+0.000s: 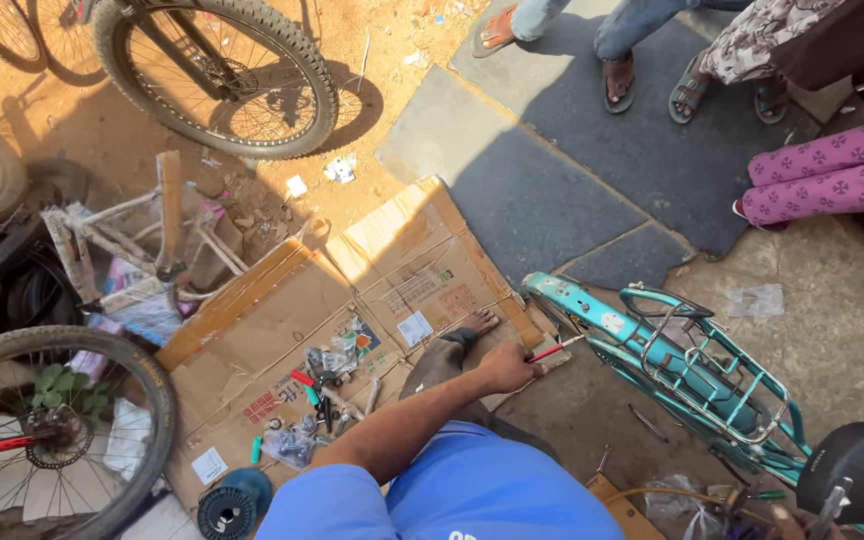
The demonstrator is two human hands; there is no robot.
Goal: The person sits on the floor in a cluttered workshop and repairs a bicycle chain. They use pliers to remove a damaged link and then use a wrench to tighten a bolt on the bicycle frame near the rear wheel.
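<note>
Screwdriver (pixel 555 351), red-handled, sits clenched in one hand (pixel 508 368), its tip aimed at the teal bike frame (pixel 652 355); whether this is the left or right hand I cannot tell for sure, though the arm reaches out from the left side of the blue-shirted body. Everything else is placed against the flattened cardboard (pixel 252 340) on the ground. Left of the cardboard lie a wheel (pixel 12 345) with a knobby tyre and a wrapped frame (pixel 122 240). Above it, on the dirt, stands another wheel (pixel 217 70). On the cardboard rest small tools and bagged parts (pixel 327 385), and a bare foot (pixel 480 322) near its right edge. The hand with the screwdriver hovers just off that right edge. Right of the cardboard the teal frame lies with its chrome rack (pixel 707 375), and a black saddle (pixel 857 470) sits farther right. The second hand (pixel 790 522) shows only partly at the bottom edge beside the saddle; its grip cannot be told.
</note>
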